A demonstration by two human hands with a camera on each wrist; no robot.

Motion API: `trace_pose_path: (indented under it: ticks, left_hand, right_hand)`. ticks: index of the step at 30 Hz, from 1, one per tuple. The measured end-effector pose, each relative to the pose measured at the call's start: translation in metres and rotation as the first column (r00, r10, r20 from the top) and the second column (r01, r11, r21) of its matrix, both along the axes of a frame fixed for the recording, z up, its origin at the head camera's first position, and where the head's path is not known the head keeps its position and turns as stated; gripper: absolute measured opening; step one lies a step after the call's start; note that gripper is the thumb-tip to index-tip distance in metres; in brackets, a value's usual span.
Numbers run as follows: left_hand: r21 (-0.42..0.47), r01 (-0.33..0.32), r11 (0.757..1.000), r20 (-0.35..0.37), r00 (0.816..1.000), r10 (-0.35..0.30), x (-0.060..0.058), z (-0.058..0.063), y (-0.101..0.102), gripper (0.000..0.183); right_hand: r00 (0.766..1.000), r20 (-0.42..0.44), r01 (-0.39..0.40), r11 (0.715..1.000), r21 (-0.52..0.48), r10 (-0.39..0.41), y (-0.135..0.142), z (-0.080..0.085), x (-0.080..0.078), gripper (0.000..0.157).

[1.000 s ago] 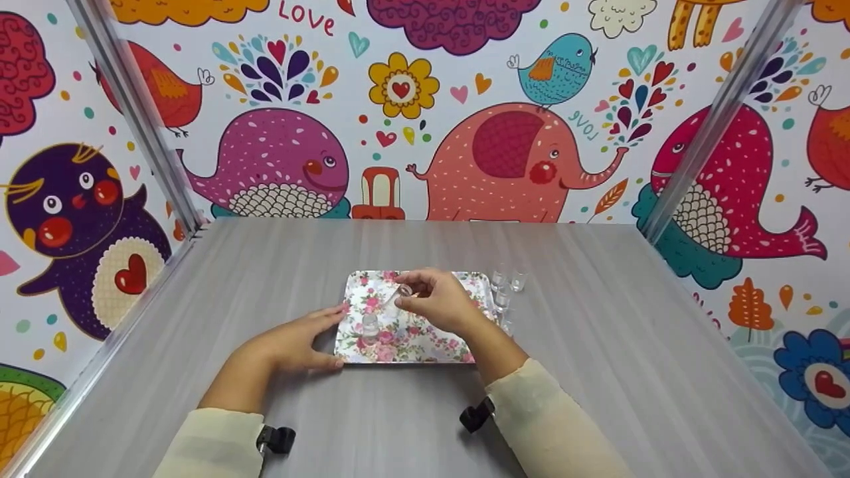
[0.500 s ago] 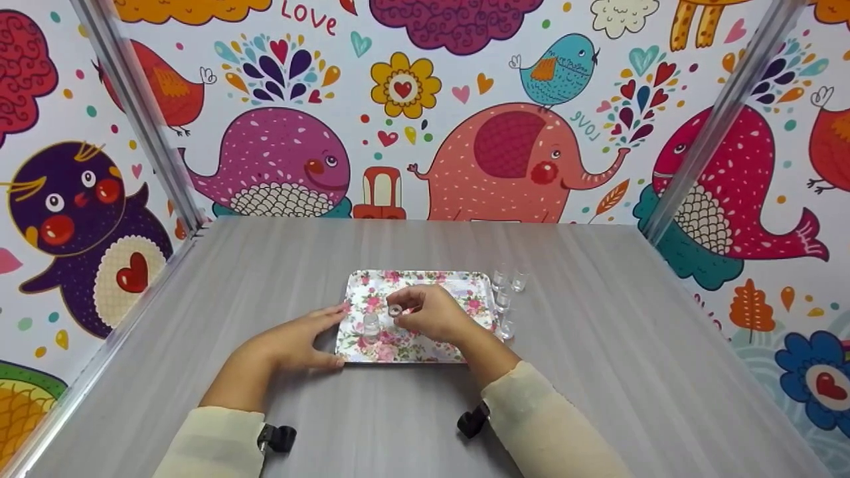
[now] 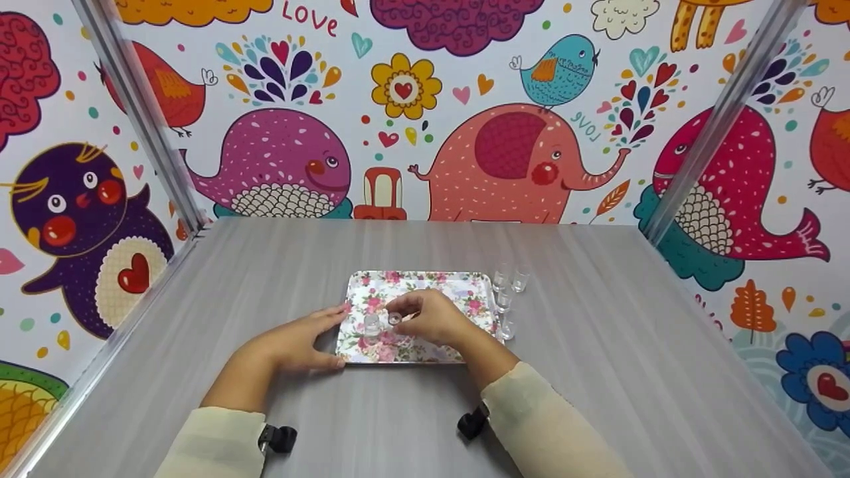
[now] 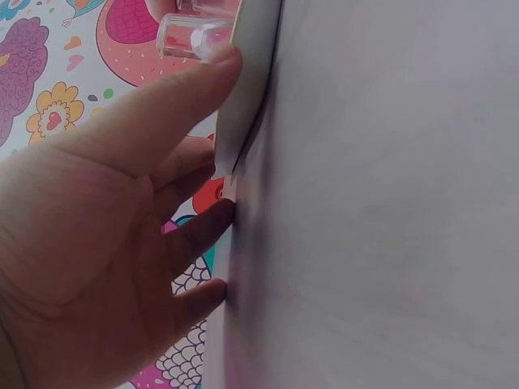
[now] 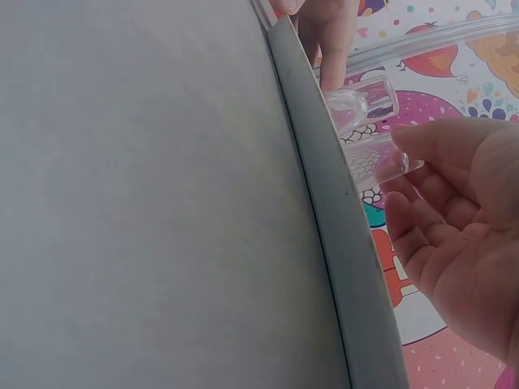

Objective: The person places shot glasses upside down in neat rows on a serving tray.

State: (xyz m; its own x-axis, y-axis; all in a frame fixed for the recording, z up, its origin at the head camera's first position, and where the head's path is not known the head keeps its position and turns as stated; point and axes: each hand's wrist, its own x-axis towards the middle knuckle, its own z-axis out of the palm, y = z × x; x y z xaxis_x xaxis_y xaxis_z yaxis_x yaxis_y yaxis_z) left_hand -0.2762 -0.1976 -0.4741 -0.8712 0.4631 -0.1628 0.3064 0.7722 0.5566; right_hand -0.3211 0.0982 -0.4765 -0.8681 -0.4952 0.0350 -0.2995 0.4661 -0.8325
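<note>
Left side: your left hand (image 3: pixel 302 342) lies against the edge of the flowered tray (image 3: pixel 455 285), closing that way in.
Tray middle: your right hand (image 3: pixel 435 318) and the pinched glass (image 3: pixel 395 319) fill it, with only a narrow gap to the standing glass (image 3: pixel 371 324).
Far strip: you have a passage along the far rim, beyond your right fingers.
Near right corner: your right forearm (image 3: pixel 495 362) crosses it.
Right rim: four small glasses (image 3: pixel 503 300) stand close beside it, leaving you little room there.
Tabletop: the table (image 3: pixel 378 425) gives you wide room between your sleeves and beyond the glasses.
Back: the printed wall (image 3: pixel 402 146) stops your reach.
</note>
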Motion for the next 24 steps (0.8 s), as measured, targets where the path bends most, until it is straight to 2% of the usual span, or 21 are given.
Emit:
trace_pose_path:
  ticks: [5,10,16,24]
  left_hand:
    - [-0.003,-0.005,1.000,0.003,1.000,0.005,0.000,-0.002,-0.001,0.097]
    - [0.000,-0.014,1.000,0.008,1.000,0.014,0.000,-0.002,-0.001,0.097]
    - [0.001,-0.027,1.000,0.014,1.000,0.027,0.001,-0.002,0.000,0.098]
    - [0.006,-0.020,1.000,0.015,1.000,0.019,0.000,-0.002,0.000,0.097]
  right_hand:
    - [1.000,0.014,-0.009,1.000,-0.025,0.009,0.003,0.004,-0.002,0.035]
    - [1.000,0.014,0.025,0.996,-0.088,-0.024,0.018,0.013,-0.007,0.043]
    - [0.989,-0.011,0.143,0.982,-0.123,-0.145,0.048,0.024,-0.018,0.044]
    - [0.948,-0.051,0.298,0.934,-0.196,-0.313,0.094,0.032,-0.034,0.051]
